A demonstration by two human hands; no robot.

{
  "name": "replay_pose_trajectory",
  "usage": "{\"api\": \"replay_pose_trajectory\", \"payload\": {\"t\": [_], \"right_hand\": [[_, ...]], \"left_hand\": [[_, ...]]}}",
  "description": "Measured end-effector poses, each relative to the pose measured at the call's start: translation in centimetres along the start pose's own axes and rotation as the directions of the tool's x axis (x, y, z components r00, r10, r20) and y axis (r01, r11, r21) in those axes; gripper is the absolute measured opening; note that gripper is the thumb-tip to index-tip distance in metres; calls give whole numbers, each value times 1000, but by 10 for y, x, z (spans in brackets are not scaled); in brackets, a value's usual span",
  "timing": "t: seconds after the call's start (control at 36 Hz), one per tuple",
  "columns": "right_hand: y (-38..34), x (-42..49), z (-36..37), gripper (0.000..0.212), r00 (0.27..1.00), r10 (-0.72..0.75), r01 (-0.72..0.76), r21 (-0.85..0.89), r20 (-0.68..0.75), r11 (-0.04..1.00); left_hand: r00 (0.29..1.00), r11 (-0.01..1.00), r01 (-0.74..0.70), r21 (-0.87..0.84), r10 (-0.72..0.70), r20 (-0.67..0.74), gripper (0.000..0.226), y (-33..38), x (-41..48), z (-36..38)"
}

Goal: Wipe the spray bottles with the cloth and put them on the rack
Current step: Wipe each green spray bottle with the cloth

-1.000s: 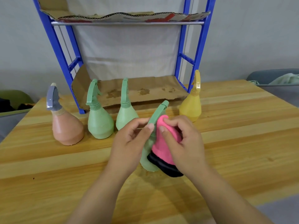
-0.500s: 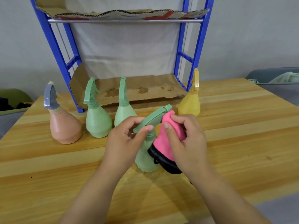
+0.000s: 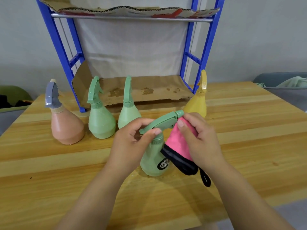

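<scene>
bottle (image 3: 152, 161) seemed light, slick plastic, best taken at the neck: my left hand (image 3: 131, 145) pinched it there, my right hand (image 3: 201, 138) clutched the soft cloth (image 3: 176, 143).

both forearms extend forward; left hand (image 3: 131, 143) pinches the green bottle (image 3: 152, 161), right hand (image 3: 202, 141) grips the pink cloth (image 3: 176, 143).

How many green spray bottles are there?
3. The left green bottle and middle green bottle stand together on the table before the rack. The near green bottle is in the left hand; the right hand holds the pink cloth to it. None look hidden.
</scene>
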State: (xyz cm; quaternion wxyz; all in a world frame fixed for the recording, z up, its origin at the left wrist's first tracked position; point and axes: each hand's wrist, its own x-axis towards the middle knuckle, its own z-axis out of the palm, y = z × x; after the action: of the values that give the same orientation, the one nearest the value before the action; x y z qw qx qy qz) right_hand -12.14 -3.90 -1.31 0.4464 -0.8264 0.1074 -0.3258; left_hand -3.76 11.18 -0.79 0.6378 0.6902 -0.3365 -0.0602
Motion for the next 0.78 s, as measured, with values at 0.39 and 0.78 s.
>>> {"api": "replay_pose_trajectory", "payload": {"t": [0.39,0.78], "right_hand": [[0,-12,-13,11,999,7,-8,12,54,1000],[-3,-31,-11,16,997,49,-52,66,53,996]], "left_hand": [[1000,999,26,-39,-25,8,19,-8,2,2],[972,908,-224,353,233,19,34,-3,7,-3]]}}
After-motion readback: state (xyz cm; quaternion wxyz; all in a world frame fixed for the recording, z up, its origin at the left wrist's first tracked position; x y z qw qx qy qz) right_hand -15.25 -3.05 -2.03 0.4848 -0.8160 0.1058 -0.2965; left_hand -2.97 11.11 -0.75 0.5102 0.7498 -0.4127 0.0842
